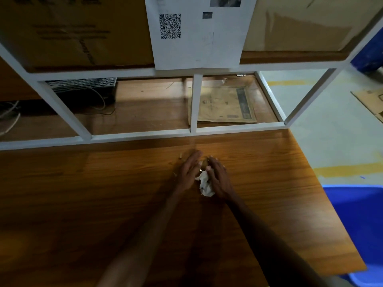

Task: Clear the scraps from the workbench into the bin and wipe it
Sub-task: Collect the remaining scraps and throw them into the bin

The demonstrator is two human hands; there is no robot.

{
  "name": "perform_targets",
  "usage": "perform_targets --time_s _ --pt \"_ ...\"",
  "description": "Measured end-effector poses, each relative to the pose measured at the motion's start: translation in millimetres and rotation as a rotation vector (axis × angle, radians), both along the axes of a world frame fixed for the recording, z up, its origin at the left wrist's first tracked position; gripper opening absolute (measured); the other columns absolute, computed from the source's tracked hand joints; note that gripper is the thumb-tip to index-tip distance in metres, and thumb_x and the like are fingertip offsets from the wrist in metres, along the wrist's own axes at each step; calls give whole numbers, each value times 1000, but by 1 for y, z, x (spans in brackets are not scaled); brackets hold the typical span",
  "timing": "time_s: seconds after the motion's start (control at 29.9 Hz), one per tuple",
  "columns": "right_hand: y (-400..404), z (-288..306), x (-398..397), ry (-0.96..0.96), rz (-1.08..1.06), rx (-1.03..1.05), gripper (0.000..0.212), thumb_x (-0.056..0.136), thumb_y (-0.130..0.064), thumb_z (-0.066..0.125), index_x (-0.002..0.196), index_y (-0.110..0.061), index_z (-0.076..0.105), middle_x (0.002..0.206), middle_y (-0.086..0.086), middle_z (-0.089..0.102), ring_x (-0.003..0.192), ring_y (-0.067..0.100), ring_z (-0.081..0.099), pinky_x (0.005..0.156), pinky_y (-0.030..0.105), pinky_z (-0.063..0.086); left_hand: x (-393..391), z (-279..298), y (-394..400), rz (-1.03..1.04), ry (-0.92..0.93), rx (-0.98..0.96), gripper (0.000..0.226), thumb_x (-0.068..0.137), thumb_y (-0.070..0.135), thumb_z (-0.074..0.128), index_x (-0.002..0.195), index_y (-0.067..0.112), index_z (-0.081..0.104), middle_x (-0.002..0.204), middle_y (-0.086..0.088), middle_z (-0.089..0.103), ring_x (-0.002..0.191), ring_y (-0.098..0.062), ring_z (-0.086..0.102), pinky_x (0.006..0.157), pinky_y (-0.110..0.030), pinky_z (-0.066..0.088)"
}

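Observation:
Both of my hands lie flat on the wooden workbench (103, 193), side by side near its back edge. My left hand (189, 169) has straight fingers pointing away from me. My right hand (218, 178) also has straight fingers and touches a crumpled white scrap of paper (205, 184) that sits between the two hands. Small brown scraps (204, 163) lie between the fingertips, partly hidden. A tiny light scrap (180, 155) lies on the wood just left of my left hand. The blue bin (360, 214) stands on the floor at the bench's right edge.
A white metal frame (145, 134) runs along the back of the bench, with a lower shelf behind it holding a keyboard (83, 83), cables and a brown envelope (226, 105). A paper sheet with a QR code (196, 32) hangs above. Cardboard lies on the floor at right.

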State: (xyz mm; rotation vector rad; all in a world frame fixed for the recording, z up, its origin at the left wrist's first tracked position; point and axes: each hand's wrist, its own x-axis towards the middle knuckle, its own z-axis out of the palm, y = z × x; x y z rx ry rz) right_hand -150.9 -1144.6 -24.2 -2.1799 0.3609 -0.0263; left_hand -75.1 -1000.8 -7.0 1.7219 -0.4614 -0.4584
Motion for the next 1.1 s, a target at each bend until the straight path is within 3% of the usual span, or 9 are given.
perform_targets --time_s 0.17,0.27,0.4,0.57,0.67,0.8,0.87,1.0,1.1 --pt "-13 5 -23 -162 -218 210 57 104 -50 36 150 -18 49 152 -3 49 137 0 46 112 33 44 6 15 7 443 275 -431 34 95 -11 53 125 1 63 124 -9 71 119 -24 67 96 -37 58" --pt "-18 8 -25 -191 -258 243 56 104 -52 37 148 -20 52 140 -16 52 123 -11 52 98 31 54 22 12 14 619 184 -281 32 93 -9 56 119 4 67 117 -4 73 112 -17 69 95 -38 59" --pt "-16 3 -17 -167 -219 199 52 105 -49 38 147 -21 51 141 -12 52 122 -16 47 105 30 50 32 -2 18 508 82 14 30 98 2 55 121 15 68 124 3 69 106 -2 67 87 -28 60" --pt "-4 12 -8 -197 -168 137 53 102 -55 44 143 -23 54 147 -1 49 133 12 49 106 49 50 18 13 5 541 651 -643 31 102 -1 42 126 -2 61 125 -14 70 119 -25 67 104 -38 52" --pt "6 19 -3 -230 81 -163 48 101 -47 52 144 -27 53 157 0 43 150 12 24 122 50 21 14 17 -1 606 731 -772 32 103 -1 40 125 0 63 126 -15 70 120 -25 67 106 -38 50" --pt "18 11 5 -144 378 -429 51 100 -34 58 150 -29 48 166 1 30 156 19 9 126 54 5 19 4 5 645 244 -281 27 98 0 49 112 8 71 115 -5 73 110 -15 68 101 -46 54" --pt "16 8 -1 -190 259 -354 46 104 -41 48 148 -28 50 163 0 37 156 17 14 126 54 9 28 -6 12 538 -26 -20 24 101 12 53 117 16 70 121 0 69 112 -12 63 99 -47 53" --pt "5 1 -19 -124 -166 -75 56 108 -53 26 151 -23 46 161 2 38 152 19 26 122 58 26 39 -21 17 172 -175 467 57 104 59 28 150 29 43 159 1 40 147 -19 33 120 -49 30" --pt "5 -3 -20 1 -165 -41 60 107 -48 22 155 -19 40 164 4 35 153 15 19 125 54 18 24 -15 3 -15 -254 593 69 102 63 14 159 27 28 167 2 23 154 -17 16 125 -43 10"
